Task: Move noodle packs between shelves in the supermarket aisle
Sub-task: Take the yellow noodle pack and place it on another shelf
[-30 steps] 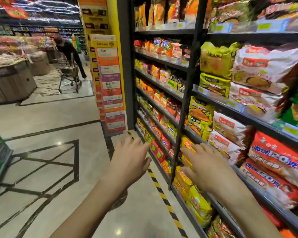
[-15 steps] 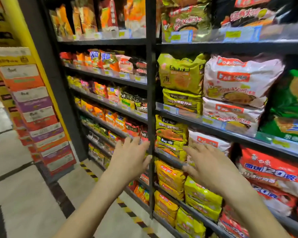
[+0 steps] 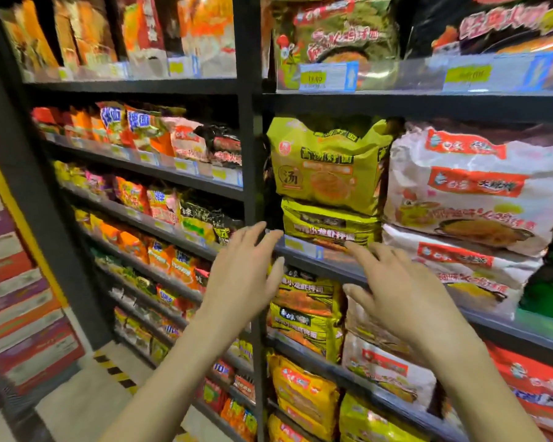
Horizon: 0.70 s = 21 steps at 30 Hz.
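Stacked noodle packs (image 3: 329,173) sit on a shelf (image 3: 328,267), seemingly against larger packs (image 3: 466,186).

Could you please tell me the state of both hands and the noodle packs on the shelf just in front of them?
left hand: open, fingers spread, holding nothing.
right hand: open, holding nothing; forefinger near the lower green pack, contact unclear.
upper green pack: upright on the lower one, untouched.
lower green pack: flat on the shelf, not gripped.
white packs: stacked two high beside them, untouched.
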Each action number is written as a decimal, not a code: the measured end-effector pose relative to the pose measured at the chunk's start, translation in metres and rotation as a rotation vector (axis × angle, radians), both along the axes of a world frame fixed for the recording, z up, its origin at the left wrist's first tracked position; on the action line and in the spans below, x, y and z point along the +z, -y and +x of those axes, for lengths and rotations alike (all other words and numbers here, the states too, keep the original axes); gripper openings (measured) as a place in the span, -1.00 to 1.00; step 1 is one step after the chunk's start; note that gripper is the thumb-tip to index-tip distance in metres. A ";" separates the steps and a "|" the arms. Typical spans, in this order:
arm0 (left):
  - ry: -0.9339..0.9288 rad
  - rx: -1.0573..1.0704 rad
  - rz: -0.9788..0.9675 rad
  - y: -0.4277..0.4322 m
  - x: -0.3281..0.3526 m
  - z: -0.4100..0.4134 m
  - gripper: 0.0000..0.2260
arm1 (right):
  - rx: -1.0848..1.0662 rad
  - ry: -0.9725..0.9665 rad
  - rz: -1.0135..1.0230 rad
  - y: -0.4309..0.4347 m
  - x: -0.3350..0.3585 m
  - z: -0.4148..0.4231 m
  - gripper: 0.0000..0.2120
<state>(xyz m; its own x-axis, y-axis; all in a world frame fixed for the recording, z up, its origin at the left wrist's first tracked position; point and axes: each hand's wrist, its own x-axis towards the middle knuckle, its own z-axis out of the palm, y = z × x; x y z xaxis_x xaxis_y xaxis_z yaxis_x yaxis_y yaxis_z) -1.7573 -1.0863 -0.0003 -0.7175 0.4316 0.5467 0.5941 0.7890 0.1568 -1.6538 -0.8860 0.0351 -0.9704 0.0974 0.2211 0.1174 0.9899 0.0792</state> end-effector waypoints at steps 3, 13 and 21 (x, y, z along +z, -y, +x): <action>-0.031 -0.065 0.186 -0.014 0.013 -0.035 -0.55 | -0.009 -0.079 -0.032 -0.003 0.006 -0.028 -0.34; -0.106 -0.117 0.283 -0.043 0.031 -0.098 -0.37 | -0.097 -0.350 -0.064 0.001 0.019 -0.072 -0.30; 0.144 -0.445 0.585 -0.059 0.026 -0.129 -0.15 | -0.179 -0.567 -0.187 0.010 0.012 -0.085 -0.20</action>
<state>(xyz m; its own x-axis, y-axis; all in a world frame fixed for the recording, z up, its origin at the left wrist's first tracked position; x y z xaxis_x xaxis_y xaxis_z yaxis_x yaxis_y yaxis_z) -1.8860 -1.0268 0.0255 -0.6250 0.3653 0.6899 0.7794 0.2432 0.5774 -1.7390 -0.8963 0.0475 -0.6721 0.3341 0.6608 0.2554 0.9422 -0.2167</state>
